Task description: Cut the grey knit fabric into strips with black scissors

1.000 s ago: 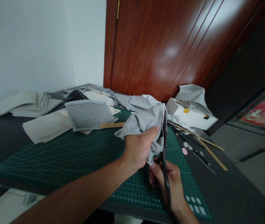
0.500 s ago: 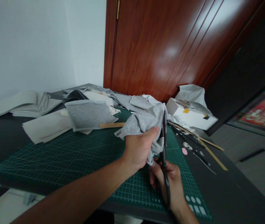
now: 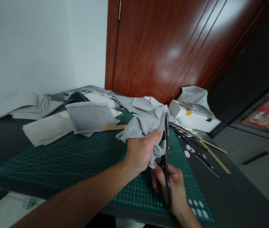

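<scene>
Bunched grey cloth (image 3: 146,122) is gripped in my left hand (image 3: 140,150), thumb on top and pointing to the upper right. My right hand (image 3: 172,183) is closed round the handles of black scissors (image 3: 166,148), whose blades point away from me along the cloth's right edge. The blades look nearly closed, and part of them is hidden by the cloth. Both hands are above a green cutting mat (image 3: 77,164) with a printed grid. Behind the cloth, a wooden ruler (image 3: 114,127) lies on the mat, partly covered.
Grey fabric (image 3: 89,117) and pale folded pieces (image 3: 46,128) lie to the left. More grey cloth (image 3: 139,104) is piled at the back. A white box (image 3: 196,115), wooden strips (image 3: 216,156), black cords and small scraps sit on the right of the dark table (image 3: 234,190).
Almost nothing differs. The scissors' handle loop has shifted very slightly to the left; my left hand and the cloth hold their place.
</scene>
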Demonstrator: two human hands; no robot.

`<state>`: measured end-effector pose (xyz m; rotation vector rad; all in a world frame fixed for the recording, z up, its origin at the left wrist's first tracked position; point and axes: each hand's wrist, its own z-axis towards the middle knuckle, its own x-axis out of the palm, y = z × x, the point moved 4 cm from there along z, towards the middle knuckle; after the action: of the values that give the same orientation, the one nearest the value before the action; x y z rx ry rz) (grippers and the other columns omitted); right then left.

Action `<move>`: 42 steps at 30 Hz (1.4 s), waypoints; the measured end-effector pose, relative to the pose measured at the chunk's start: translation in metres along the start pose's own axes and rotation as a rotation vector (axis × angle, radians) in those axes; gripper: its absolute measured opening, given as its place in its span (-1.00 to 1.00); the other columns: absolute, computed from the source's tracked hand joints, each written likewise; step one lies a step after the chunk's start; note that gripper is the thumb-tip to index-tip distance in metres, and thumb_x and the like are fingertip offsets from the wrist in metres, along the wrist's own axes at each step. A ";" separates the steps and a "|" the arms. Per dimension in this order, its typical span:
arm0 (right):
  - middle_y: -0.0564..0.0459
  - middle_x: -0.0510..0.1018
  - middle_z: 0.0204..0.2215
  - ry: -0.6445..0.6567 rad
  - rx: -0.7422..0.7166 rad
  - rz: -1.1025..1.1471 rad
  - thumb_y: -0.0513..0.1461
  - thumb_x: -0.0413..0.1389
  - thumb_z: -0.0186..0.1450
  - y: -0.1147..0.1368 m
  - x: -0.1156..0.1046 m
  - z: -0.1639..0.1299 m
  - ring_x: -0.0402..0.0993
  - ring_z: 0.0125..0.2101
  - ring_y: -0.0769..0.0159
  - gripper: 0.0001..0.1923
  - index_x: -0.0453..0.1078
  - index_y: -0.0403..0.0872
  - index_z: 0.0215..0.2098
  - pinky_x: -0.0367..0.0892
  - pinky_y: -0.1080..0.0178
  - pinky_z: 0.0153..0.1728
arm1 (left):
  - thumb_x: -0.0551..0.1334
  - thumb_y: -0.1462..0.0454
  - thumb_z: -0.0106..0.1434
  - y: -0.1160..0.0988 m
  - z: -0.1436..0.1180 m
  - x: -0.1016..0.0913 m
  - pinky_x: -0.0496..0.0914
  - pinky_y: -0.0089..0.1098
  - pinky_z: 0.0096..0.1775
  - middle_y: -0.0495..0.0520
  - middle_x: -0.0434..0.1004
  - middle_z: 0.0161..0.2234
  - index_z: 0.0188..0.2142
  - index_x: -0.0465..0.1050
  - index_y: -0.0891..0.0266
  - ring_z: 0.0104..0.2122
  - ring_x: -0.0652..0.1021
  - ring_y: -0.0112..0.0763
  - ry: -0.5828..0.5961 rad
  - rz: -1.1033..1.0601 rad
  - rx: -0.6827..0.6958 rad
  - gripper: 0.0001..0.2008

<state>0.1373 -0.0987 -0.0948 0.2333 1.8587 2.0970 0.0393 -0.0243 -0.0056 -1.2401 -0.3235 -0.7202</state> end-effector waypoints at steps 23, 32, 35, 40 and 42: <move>0.13 0.40 -0.79 0.007 -0.052 0.029 0.07 0.34 0.19 0.008 -0.002 -0.001 0.24 -0.78 0.44 -0.51 0.37 -0.08 -0.64 0.15 0.42 -0.77 | 0.37 0.16 0.18 0.011 -0.006 -0.009 0.44 -0.38 -0.41 0.02 0.53 -0.42 -0.46 0.45 0.21 -0.47 0.54 -0.38 0.089 0.142 -0.068 -0.79; 0.14 0.38 -0.79 -0.014 -0.053 0.004 0.05 0.26 0.26 0.002 -0.004 0.000 0.20 -0.77 0.46 -0.51 0.34 -0.07 -0.64 0.12 0.42 -0.74 | 0.42 0.25 0.07 0.011 -0.005 -0.009 0.43 -0.40 -0.45 0.04 0.56 -0.46 -0.49 0.52 0.25 -0.48 0.55 -0.35 0.043 0.068 -0.092 -0.86; 0.14 0.36 -0.80 -0.025 -0.061 -0.017 0.05 0.25 0.27 0.002 -0.005 0.000 0.19 -0.78 0.46 -0.50 0.32 -0.07 -0.67 0.10 0.42 -0.75 | 0.42 0.24 0.08 0.012 -0.005 -0.009 0.46 -0.38 -0.42 0.06 0.57 -0.44 -0.47 0.52 0.25 -0.46 0.55 -0.34 0.050 0.066 -0.108 -0.85; 0.14 0.35 -0.81 -0.048 -0.030 -0.027 0.07 0.25 0.23 0.002 -0.004 0.000 0.18 -0.79 0.45 -0.49 0.31 -0.05 -0.68 0.09 0.41 -0.77 | 0.42 0.22 0.09 0.012 -0.005 -0.009 0.47 -0.38 -0.41 0.08 0.59 -0.40 -0.47 0.51 0.24 -0.43 0.57 -0.31 0.046 0.069 -0.100 -0.83; 0.14 0.33 -0.82 -0.045 -0.023 -0.032 0.08 0.25 0.22 0.002 -0.004 0.000 0.17 -0.80 0.46 -0.47 0.30 -0.05 -0.70 0.09 0.42 -0.77 | 0.43 0.23 0.08 0.011 -0.006 -0.009 0.46 -0.38 -0.40 0.07 0.58 -0.41 -0.48 0.51 0.24 -0.42 0.57 -0.31 0.028 0.067 -0.089 -0.84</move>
<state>0.1403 -0.1004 -0.0923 0.2417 1.8006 2.0735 0.0390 -0.0253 -0.0209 -1.3176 -0.2278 -0.6997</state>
